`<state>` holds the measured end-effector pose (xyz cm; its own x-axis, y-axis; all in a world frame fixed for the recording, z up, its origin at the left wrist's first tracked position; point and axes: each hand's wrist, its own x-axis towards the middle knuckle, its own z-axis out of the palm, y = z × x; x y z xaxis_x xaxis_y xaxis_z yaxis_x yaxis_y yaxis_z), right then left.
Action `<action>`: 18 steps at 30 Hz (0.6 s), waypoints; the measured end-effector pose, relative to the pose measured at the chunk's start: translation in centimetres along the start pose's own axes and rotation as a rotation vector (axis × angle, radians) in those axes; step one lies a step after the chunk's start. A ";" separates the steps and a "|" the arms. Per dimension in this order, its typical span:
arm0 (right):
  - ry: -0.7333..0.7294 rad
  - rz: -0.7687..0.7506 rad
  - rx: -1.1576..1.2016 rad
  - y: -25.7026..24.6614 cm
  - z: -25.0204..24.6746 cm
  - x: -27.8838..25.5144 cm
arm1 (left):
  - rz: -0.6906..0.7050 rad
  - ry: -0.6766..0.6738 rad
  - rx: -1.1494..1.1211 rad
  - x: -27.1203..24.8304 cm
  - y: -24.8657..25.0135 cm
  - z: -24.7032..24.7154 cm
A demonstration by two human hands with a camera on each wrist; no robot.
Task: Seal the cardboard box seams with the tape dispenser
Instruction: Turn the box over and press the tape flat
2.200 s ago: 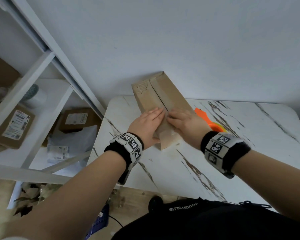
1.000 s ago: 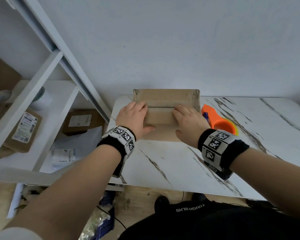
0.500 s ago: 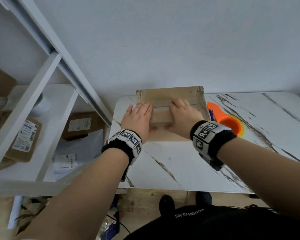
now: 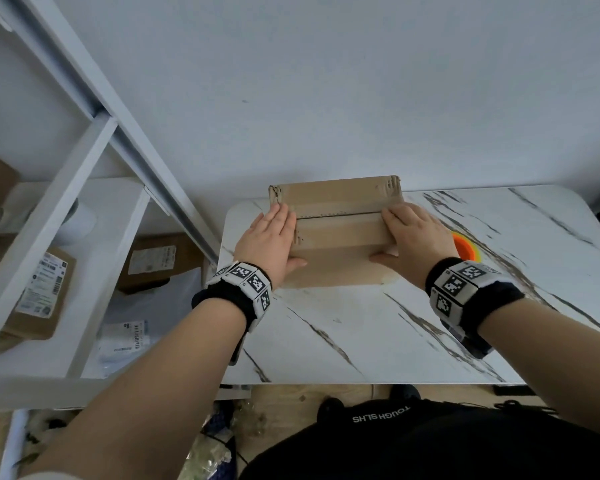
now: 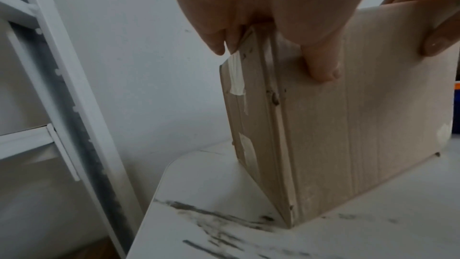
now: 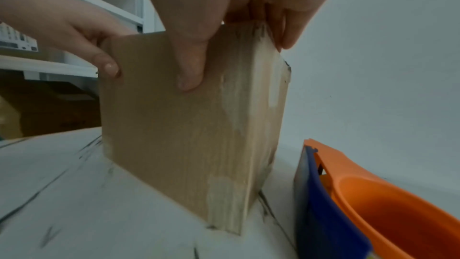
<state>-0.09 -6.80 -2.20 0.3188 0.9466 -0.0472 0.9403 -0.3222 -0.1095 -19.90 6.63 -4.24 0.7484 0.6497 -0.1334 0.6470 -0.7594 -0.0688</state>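
Change: turned since two seconds back from end-on, seam running away, to broadside, seam now lying 9-to-3 across the view; only slightly squared up over the last half second.
Meaning: likely set up for a lengthwise pass of tape along the top seam; no sealing under way yet, tape dispenser (image 4: 466,247) untouched.
Box (image 4: 336,216): stands on the table (image 4: 361,327) toward its 12 o'clock edge, close to the wall; brown cardboard, upright on a narrow base, taller than deep in the wrist views.
Top: two flaps meeting at a dark line with a row of small punctures along it; a glossy strip on either side of the line, possibly old tape, cannot tell for sure.
Wear: frayed corners at 12 o'clock, pale torn patches down both end faces and near the lower corners.
Left hand (image 4: 269,242): grip clamped on the box's 9 o'clock end, fingers over the top, thumb on the near face.
Right hand (image 4: 413,237): grip clamped on the 3 o'clock end the same way, thumb (image 6: 189,70) pressed to the near face.
Dispenser: orange with a blue part, on the table just beside the box at 3 o'clock, mostly hidden behind the right hand in the head view.
Next: probably freeing the right hand to reach it.
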 end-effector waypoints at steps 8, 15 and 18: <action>-0.001 -0.007 -0.042 -0.2 -0.1 -0.2 | -0.010 0.041 -0.043 -0.4 -0.3 -0.1; -0.015 0.001 0.030 0.4 -0.1 0.8 | 0.012 -0.041 -0.051 0.2 -1.4 -1.1; -0.046 -0.023 0.022 0.8 0.0 1.4 | 0.021 -0.067 0.003 0.1 -1.5 -1.4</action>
<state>1.15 -5.74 -2.35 0.2913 0.9524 -0.0896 0.9442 -0.3013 -0.1333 -20.64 7.88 -2.80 0.7501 0.6301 -0.2009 0.6309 -0.7728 -0.0686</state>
